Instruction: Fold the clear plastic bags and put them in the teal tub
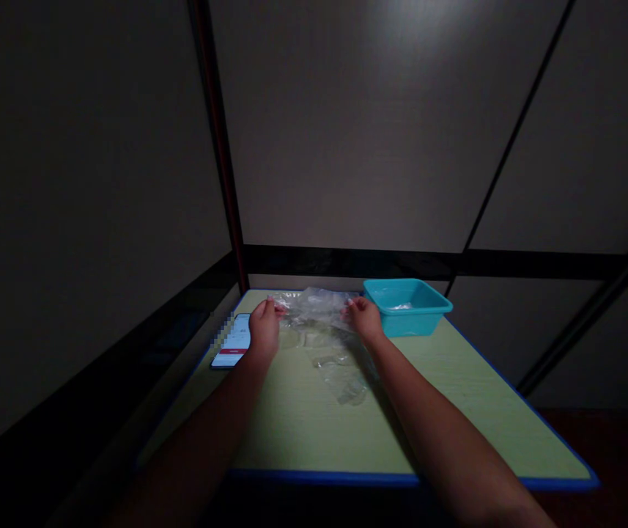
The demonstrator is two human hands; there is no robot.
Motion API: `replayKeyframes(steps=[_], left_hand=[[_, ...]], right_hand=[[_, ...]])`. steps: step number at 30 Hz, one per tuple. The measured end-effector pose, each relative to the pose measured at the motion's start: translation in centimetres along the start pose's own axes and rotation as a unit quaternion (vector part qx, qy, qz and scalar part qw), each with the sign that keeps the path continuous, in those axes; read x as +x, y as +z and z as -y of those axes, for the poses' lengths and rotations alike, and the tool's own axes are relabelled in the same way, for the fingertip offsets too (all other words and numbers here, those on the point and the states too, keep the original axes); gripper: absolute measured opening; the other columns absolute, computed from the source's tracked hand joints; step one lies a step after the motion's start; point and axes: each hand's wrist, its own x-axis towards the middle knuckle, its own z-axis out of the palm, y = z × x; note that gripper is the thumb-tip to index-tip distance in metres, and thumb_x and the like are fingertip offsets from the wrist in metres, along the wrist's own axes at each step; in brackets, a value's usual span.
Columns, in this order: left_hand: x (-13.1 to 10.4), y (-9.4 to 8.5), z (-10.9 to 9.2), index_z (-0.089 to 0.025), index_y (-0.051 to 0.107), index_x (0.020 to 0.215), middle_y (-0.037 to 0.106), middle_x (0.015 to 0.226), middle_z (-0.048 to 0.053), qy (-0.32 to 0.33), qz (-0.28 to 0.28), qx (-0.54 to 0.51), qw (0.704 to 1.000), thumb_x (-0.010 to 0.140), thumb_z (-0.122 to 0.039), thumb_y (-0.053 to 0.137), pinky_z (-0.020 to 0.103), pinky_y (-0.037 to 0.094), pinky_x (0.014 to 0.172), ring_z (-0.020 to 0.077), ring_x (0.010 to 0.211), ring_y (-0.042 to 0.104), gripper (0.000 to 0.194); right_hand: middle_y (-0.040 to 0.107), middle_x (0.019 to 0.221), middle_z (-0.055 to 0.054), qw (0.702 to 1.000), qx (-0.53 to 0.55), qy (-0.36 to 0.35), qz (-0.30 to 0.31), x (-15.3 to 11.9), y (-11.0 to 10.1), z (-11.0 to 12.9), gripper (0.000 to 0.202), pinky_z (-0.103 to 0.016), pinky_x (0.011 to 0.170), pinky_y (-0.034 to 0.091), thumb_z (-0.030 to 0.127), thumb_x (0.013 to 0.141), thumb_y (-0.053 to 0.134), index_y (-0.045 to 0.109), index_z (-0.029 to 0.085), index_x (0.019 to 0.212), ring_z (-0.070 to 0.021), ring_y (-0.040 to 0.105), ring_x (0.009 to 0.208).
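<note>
A clear plastic bag [316, 304] is stretched between my two hands, a little above the far part of the table. My left hand [265, 323] pinches its left end, close to the phone. My right hand [364, 318] grips the right end, just in front of the teal basin. Below and nearer to me, more crumpled clear plastic [344, 378] lies on the tabletop; whether it joins the held piece I cannot tell.
The pale green table [314, 440] has a blue edge and stands against panelled walls. At the back right sits a teal plastic basin [415, 323] with some clear plastic inside. A phone [231, 352] with a lit screen lies at the left edge.
</note>
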Motion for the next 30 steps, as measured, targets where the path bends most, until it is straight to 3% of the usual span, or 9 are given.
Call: replayKeyframes(steps=[5, 9, 12, 15, 18, 20, 22, 25, 30], left_hand=[[0.4, -0.4, 0.1, -0.019, 0.046, 0.058, 0.055, 0.057, 0.001, -0.060, -0.007, -0.031, 0.998, 0.073, -0.054, 0.048, 0.028, 0.046, 0.056, 0.0152, 0.054, 0.059, 0.037], [0.7, -0.6, 0.2, -0.021, 0.037, 0.055, 0.050, 0.052, 0.000, -0.064, -0.018, -0.025, 0.997, 0.078, -0.052, 0.039, 0.028, 0.047, 0.053, 0.0146, 0.049, 0.057, 0.039], [0.3, -0.5, -0.2, -0.021, 0.041, 0.059, 0.048, 0.054, -0.002, -0.023, -0.036, -0.010, 0.999, 0.080, -0.048, 0.041, 0.025, 0.045, 0.053, 0.0129, 0.051, 0.054, 0.034], [-1.1, -0.2, -0.7, -0.020, 0.050, 0.068, 0.054, 0.066, -0.001, 0.133, 0.028, 0.096, 0.986, 0.080, -0.039, 0.050, 0.026, 0.046, 0.068, 0.0148, 0.068, 0.057, 0.022], [-2.9, 0.3, -0.9, -0.019, 0.059, 0.089, 0.062, 0.093, 0.006, 0.318, 0.225, 0.256, 0.885, 0.083, -0.032, 0.049, 0.031, 0.042, 0.086, 0.0193, 0.093, 0.056, 0.017], [-3.8, 0.6, -0.7, -0.020, 0.059, 0.106, 0.060, 0.110, 0.008, 0.360, 0.349, 0.325, 0.802, 0.086, -0.031, 0.047, 0.033, 0.038, 0.095, 0.0208, 0.106, 0.052, 0.026], [-4.2, 0.8, -0.3, -0.022, 0.057, 0.116, 0.057, 0.121, 0.007, 0.370, 0.414, 0.391, 0.734, 0.088, -0.032, 0.047, 0.038, 0.033, 0.101, 0.0219, 0.114, 0.048, 0.031], [-4.0, 0.7, 0.5, -0.027, 0.057, 0.117, 0.056, 0.124, 0.006, 0.358, 0.414, 0.482, 0.685, 0.090, -0.034, 0.045, 0.048, 0.024, 0.105, 0.0235, 0.118, 0.045, 0.031], [-3.7, 0.4, 0.7, -0.028, 0.062, 0.109, 0.057, 0.124, 0.006, 0.319, 0.346, 0.582, 0.663, 0.092, -0.041, 0.039, 0.056, 0.018, 0.104, 0.0255, 0.123, 0.040, 0.032]], right_hand=[[0.061, 0.061, -0.002, 0.995, -0.093, 0.005, -0.031, 0.1, -0.1, -0.7, 0.015, -0.025, 0.053, 0.043, 0.031, 0.079, 0.051, 0.059, 0.017, 0.076, -0.0149, 0.056, 0.053], [0.061, 0.063, -0.003, 0.989, -0.142, 0.009, -0.029, 0.1, -0.3, -0.9, 0.013, -0.026, 0.056, 0.042, 0.024, 0.078, 0.051, 0.060, 0.016, 0.074, -0.0146, 0.054, 0.054], [0.059, 0.059, -0.002, 0.987, -0.158, 0.018, -0.010, 0.0, -0.3, -0.9, 0.015, -0.025, 0.054, 0.041, 0.025, 0.080, 0.050, 0.061, 0.016, 0.076, -0.0134, 0.052, 0.049], [0.059, 0.058, -0.002, 0.986, -0.166, 0.021, 0.004, 0.0, -0.2, -0.9, 0.014, -0.024, 0.053, 0.040, 0.024, 0.078, 0.052, 0.062, 0.015, 0.077, -0.0128, 0.051, 0.048], [0.059, 0.055, -0.002, 0.986, -0.165, 0.016, 0.023, -0.3, 0.0, -0.6, 0.016, -0.023, 0.051, 0.039, 0.024, 0.078, 0.052, 0.062, 0.014, 0.071, -0.0123, 0.050, 0.048], [0.058, 0.053, -0.002, 0.986, -0.159, 0.011, 0.042, -0.5, 0.1, -0.2, 0.020, -0.022, 0.048, 0.037, 0.025, 0.080, 0.050, 0.063, 0.014, 0.069, -0.0116, 0.049, 0.047], [0.057, 0.051, -0.001, 0.987, -0.150, 0.005, 0.061, -0.7, 0.3, 0.2, 0.024, -0.021, 0.046, 0.035, 0.026, 0.083, 0.047, 0.064, 0.013, 0.071, -0.0107, 0.048, 0.045], [0.056, 0.050, 0.001, 0.986, -0.146, -0.003, 0.077, -0.9, 0.6, 0.6, 0.027, -0.020, 0.044, 0.035, 0.027, 0.085, 0.044, 0.066, 0.013, 0.077, -0.0099, 0.047, 0.042], [0.057, 0.051, 0.000, 0.980, -0.180, -0.012, 0.079, -0.9, 0.6, 0.6, 0.026, -0.020, 0.045, 0.035, 0.026, 0.086, 0.044, 0.066, 0.013, 0.080, -0.0105, 0.049, 0.043]])
